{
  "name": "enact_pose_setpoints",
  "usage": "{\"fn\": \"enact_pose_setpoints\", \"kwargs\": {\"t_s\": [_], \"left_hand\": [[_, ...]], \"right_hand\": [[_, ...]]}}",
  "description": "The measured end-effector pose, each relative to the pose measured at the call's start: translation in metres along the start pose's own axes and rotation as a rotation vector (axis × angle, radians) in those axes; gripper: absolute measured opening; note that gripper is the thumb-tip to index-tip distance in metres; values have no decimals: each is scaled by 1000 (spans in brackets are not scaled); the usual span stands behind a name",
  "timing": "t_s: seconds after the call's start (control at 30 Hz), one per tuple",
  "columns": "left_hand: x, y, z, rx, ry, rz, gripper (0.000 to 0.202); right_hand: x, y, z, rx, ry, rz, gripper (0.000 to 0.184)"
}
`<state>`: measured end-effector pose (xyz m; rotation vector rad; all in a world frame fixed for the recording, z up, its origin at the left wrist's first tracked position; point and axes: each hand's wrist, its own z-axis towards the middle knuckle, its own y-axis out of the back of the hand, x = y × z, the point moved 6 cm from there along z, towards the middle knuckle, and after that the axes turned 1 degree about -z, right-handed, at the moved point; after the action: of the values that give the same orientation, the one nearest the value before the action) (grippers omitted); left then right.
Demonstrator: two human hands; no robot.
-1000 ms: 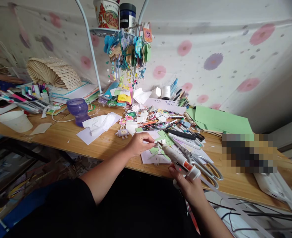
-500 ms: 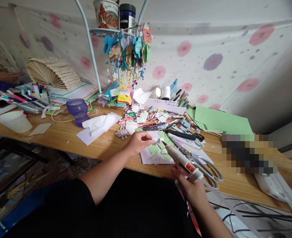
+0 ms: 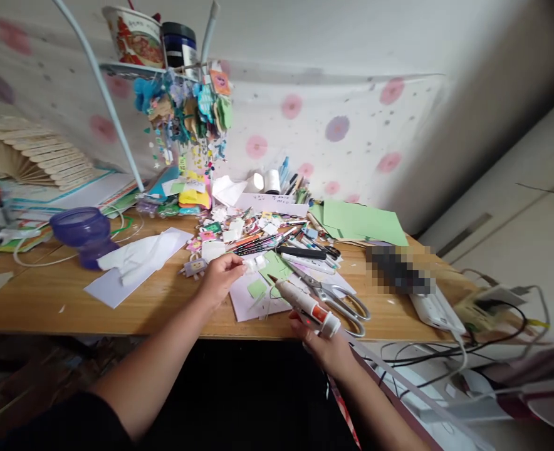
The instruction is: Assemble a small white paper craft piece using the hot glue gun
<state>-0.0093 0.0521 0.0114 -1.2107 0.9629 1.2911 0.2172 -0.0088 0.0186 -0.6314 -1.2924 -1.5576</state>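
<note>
My right hand [image 3: 321,341] is wrapped round a white hot glue gun [image 3: 305,304], whose dark nozzle points up and left. Between the thumb and fingers of my left hand [image 3: 223,275] is a small white piece [image 3: 254,264], too small to make out fully; a gap separates it from the nozzle. Below both hands lies a pale sheet [image 3: 242,307] with green paper scraps [image 3: 257,289] on it. Large silver scissors [image 3: 338,300] rest just beyond the glue gun, partly behind it.
Pens [image 3: 277,238] and small paper cutouts are heaped behind my hands. Green sheets [image 3: 361,222] lie at the back right. A purple cup [image 3: 84,235] and crumpled tissue [image 3: 138,254] stand left. Colourful charms [image 3: 187,113] hang from a rack. Cables [image 3: 427,360] run at the right.
My view has swung to the right, so the scene sits further left. The glue gun's nozzle has moved slightly away from the white piece; both hands keep their hold.
</note>
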Motion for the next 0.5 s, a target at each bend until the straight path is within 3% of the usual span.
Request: {"fn": "enact_pose_setpoints", "kwargs": {"t_s": [0.23,0.37,0.5], "left_hand": [[3,-1,3,-3,43,-50,24],[5,-1,4,-4,52,-57,24],[8,-2,4,6,82,-71,23]], "right_hand": [[-49,92,9,-303,-288,14,36],[-87,149,23,-366,-466,-404,42],[-116,175,46,-325,-532,-572,35]]}}
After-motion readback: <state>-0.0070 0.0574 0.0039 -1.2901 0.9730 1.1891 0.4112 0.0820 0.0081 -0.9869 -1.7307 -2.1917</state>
